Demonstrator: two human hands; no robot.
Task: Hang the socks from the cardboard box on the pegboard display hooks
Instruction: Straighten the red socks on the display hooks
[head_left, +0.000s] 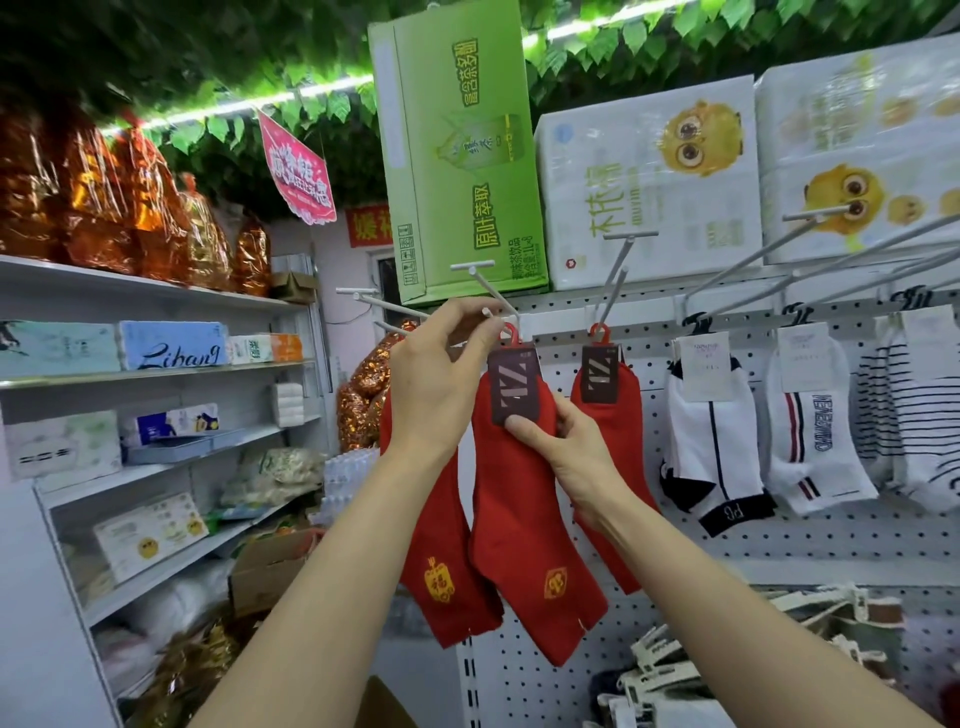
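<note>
Up at the top row of the white pegboard (675, 561), a pair of red socks (524, 519) is being threaded onto a white display hook (493, 296). The left hand (441, 374) is raised with its fingertips pinching the red plastic hanger loop (511, 332) right at the hook's tip; whether the loop is already over the wire I cannot tell, since the fingers cover that spot. The right hand (566, 447) sits lower, thumb pressed on the dark card label (517, 387) and fingers curled behind the sock, steadying it. Both forearms reach up and forward, the left one higher.

Judging by this, the hanging step is midway: the next move calls for sliding the loop back along the hook toward the board, then letting go with both hands. Another red pair (605, 395) hangs on the next hook to the right, and white sports socks (711, 431) beyond it. A third red sock (441, 561) dangles behind the left wrist. The cardboard box of stock is not clearly identifiable.
</note>
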